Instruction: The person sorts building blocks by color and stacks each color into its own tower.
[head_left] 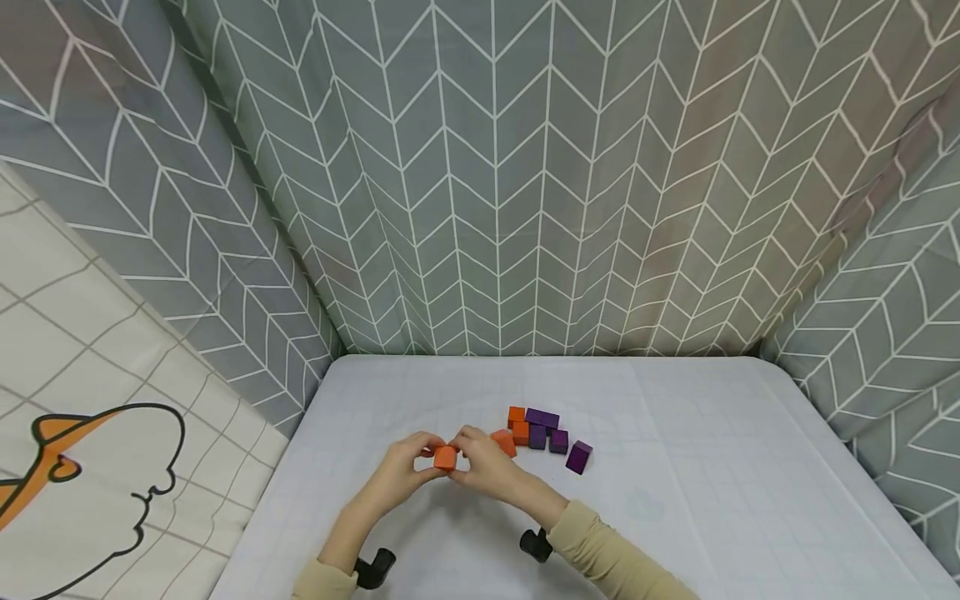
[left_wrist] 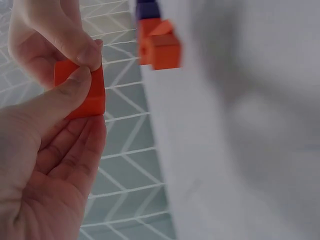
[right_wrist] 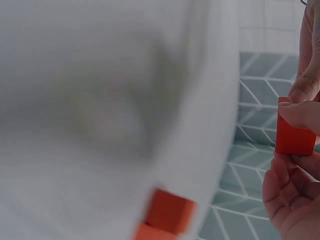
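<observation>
Above the front part of the table, both hands hold one orange block (head_left: 446, 457) between them. My left hand (head_left: 393, 475) pinches it from the left, with the thumb across its face in the left wrist view. From the other side my right hand (head_left: 491, 467) pinches the same block (right_wrist: 294, 137) between thumb and fingers. Just beyond the right hand lies an orange piece (head_left: 505, 442), partly hidden by that hand. Close by are two smaller orange cubes (head_left: 521, 432), one behind the other.
Several purple blocks (head_left: 537, 437) stand against the orange cubes, with a long one (head_left: 542, 417) at the back. A separate purple block (head_left: 579, 457) lies to their right. The white table (head_left: 675, 467) meets patterned curtains (head_left: 495, 208) at its back and sides.
</observation>
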